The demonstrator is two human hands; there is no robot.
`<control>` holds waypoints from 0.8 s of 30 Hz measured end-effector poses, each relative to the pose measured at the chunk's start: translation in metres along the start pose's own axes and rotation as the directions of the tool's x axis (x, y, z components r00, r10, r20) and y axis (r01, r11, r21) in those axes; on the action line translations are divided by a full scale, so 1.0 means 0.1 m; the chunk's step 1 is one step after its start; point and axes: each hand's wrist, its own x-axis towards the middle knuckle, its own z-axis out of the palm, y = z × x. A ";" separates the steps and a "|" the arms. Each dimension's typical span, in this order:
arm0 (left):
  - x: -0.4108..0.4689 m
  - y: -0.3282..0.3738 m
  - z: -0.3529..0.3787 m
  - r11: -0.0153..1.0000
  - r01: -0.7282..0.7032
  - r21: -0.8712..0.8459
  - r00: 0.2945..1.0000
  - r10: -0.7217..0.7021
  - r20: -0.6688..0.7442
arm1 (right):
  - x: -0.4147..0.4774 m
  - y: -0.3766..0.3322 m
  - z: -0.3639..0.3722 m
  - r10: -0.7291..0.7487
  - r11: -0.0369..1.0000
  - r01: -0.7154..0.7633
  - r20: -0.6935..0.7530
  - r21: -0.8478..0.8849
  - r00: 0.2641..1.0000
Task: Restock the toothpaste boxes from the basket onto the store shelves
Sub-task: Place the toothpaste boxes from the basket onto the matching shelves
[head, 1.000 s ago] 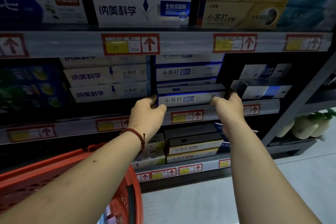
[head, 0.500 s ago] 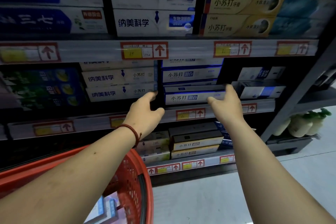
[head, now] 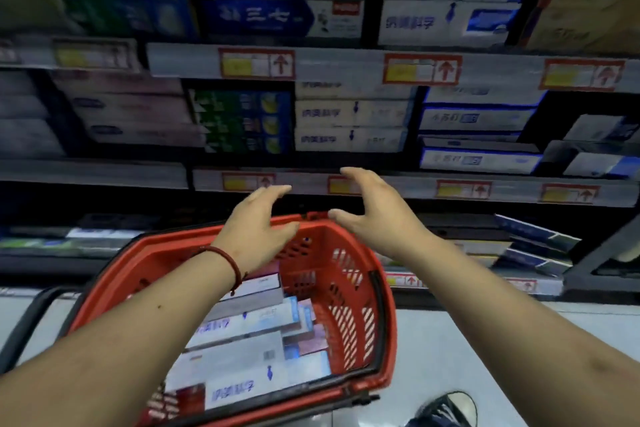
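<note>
Left hand point(head: 256, 229) and right hand point(head: 374, 215) hover empty, fingers spread, over the red basket's point(head: 388, 322) far rim. Toothpaste boxes point(head: 242, 350) lie inside, long axes crosswise, partly hidden by the left forearm, print blurred.

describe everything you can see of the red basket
The red basket looks like plastic, with slotted walls and a thick rim; a black handle lies folded along that rim. It sits low before the shelves, tilted in view, holding stacked toothpaste boxes. The left hand hovers over its far rim, holding nothing.
</note>
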 end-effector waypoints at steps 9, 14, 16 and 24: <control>-0.61 -1.21 0.08 0.991 0.093 0.096 0.987 -0.104 0.121 | -0.20 -0.30 1.29 0.044 0.999 -0.044 0.380 -0.009 0.924; -0.65 -1.66 0.23 0.957 0.269 0.109 0.941 -0.286 0.181 | -0.19 -0.20 1.77 0.131 0.991 -0.121 0.473 -0.051 0.871; -0.63 -1.78 0.31 0.923 0.378 0.070 0.904 -0.385 0.184 | -0.15 -0.17 1.92 0.174 0.985 -0.153 0.496 -0.082 0.851; -0.57 -2.27 0.47 0.782 0.623 0.007 0.770 -0.614 0.172 | 0.22 -0.12 2.38 0.319 0.948 -0.269 0.514 -0.171 0.797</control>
